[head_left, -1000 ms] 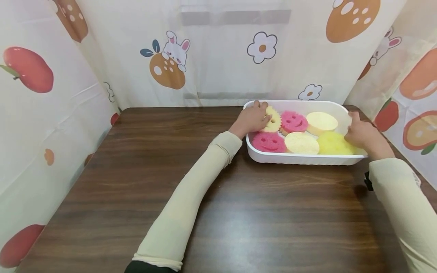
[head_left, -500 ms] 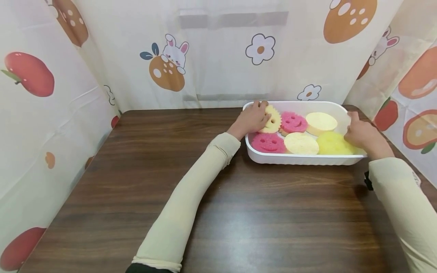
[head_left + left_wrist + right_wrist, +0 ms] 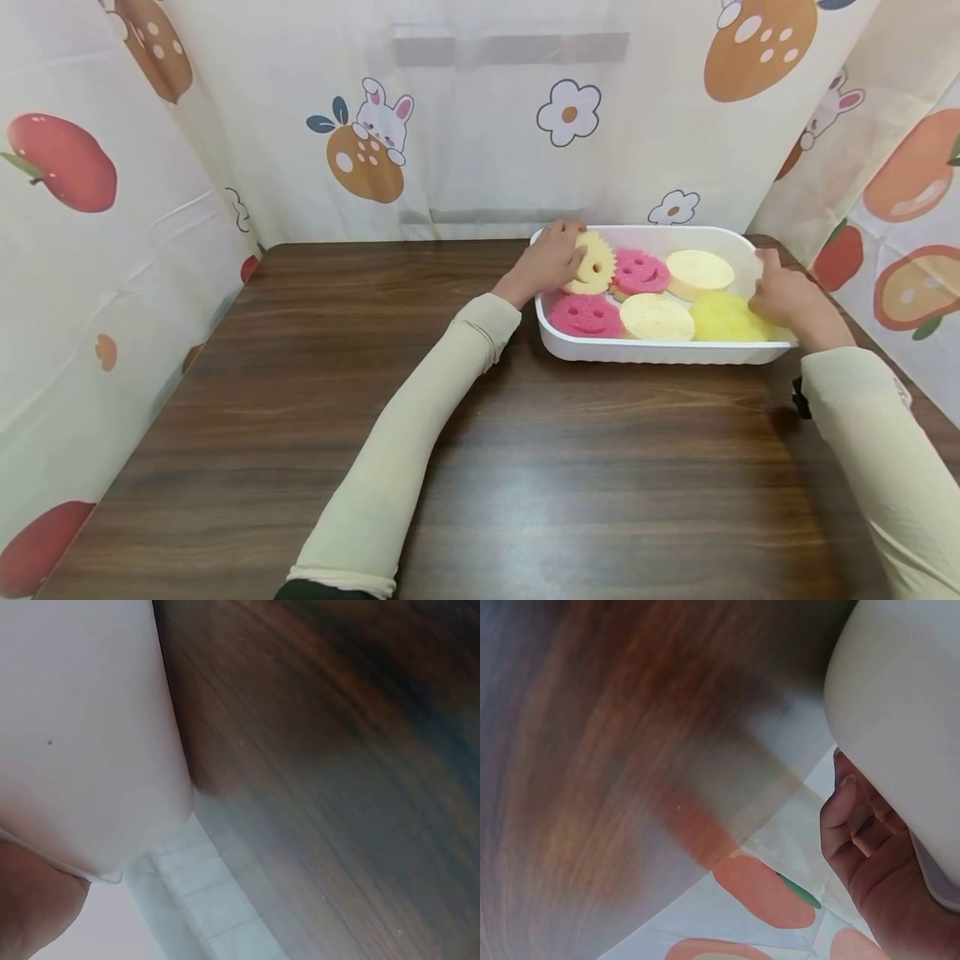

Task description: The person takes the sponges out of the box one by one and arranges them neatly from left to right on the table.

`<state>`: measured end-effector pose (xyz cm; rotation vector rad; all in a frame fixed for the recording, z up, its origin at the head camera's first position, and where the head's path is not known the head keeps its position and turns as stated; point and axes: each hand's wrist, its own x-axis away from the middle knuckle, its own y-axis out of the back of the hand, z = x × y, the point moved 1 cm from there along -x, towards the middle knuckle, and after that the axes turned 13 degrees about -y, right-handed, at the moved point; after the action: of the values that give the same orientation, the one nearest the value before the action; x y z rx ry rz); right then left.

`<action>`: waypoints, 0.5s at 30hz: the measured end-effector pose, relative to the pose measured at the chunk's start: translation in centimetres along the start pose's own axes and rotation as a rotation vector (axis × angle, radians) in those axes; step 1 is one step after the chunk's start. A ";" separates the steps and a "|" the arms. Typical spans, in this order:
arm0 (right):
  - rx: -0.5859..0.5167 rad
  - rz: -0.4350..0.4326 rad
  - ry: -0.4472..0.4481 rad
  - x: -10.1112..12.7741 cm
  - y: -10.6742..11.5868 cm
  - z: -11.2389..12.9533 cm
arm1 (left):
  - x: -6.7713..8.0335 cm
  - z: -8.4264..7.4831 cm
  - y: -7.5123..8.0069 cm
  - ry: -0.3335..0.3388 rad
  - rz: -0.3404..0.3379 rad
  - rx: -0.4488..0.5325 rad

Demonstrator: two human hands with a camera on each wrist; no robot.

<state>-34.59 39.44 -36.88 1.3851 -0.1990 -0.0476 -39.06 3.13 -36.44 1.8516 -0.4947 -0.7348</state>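
Observation:
A white tray (image 3: 660, 352) stands at the table's back right and holds several round sponges. My left hand (image 3: 567, 247) reaches over the tray's left end and pinches a yellow smiley sponge (image 3: 596, 265), which is tilted up on edge. Beside it lie a pink smiley sponge (image 3: 641, 272) and a pale round sponge (image 3: 700, 271). In front lie another pink smiley sponge (image 3: 586, 315), a pale sponge (image 3: 657, 317) and a yellow sponge (image 3: 726, 317). My right hand (image 3: 768, 282) grips the tray's right rim; in the right wrist view its fingers (image 3: 859, 832) curl under the tray (image 3: 900, 712).
The dark wooden table (image 3: 480, 433) stretches wide to the left and front of the tray. Printed curtains (image 3: 465, 125) close in the back and both sides. The left wrist view shows only the tray's outer wall (image 3: 90, 735) and table top (image 3: 337, 787).
The yellow smiley sponge stands a little more upright in my left hand. The right hand stays on the tray's right rim.

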 end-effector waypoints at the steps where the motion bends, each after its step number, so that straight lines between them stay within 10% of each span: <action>1: 0.001 -0.002 0.002 0.0 0.0 0.0 | 0.0 0.0 0.0 -0.007 -0.009 0.001; 15: 0.013 0.015 -0.036 0.3 0.1 0.2 | -0.1 0.5 -0.2 -0.047 -0.164 0.042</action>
<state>-34.33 39.25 -36.77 1.3967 -0.2399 -0.0586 -39.50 2.90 -36.79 1.9336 -0.3941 -0.8852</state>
